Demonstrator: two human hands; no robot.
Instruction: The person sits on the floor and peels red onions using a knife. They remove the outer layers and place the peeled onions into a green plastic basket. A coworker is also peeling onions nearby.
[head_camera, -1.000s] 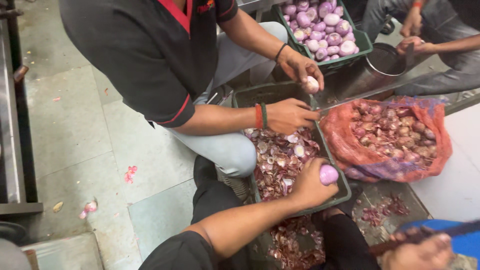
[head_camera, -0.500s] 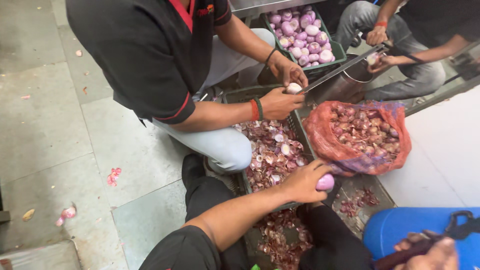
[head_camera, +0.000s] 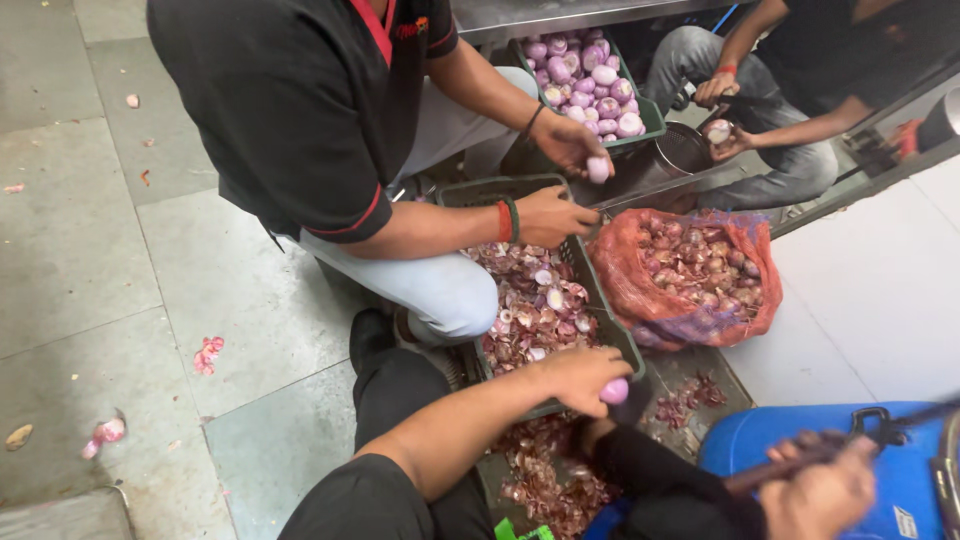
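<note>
The floor (head_camera: 120, 260) is grey stone tile, strewn at left with a few scraps of pink onion skin; a steel ledge runs along the far edge. A person in a black shirt (head_camera: 300, 110) crouches far centre, and a second co-worker (head_camera: 800, 90) sits at far right, each with a peeled onion in hand.

Three containers stand between them: a dark green crate (head_camera: 625, 345) at centre heaped with purple peelings, a second green crate (head_camera: 655, 112) far behind filled with peeled onions too many to count, and a red mesh sack (head_camera: 625, 270) to the right full of unpeeled onions. A blue drum (head_camera: 770, 445) sits at near right.

The wearer's left forearm reaches from the near edge toward the crate's near rim; the left hand (head_camera: 580, 375) is clenched over one peeled pink onion (head_camera: 614, 391), just above that rim. The right hand (head_camera: 815, 490), blurred at near right, is wrapped around a dark knife handle (head_camera: 770, 472) over the drum.
</note>
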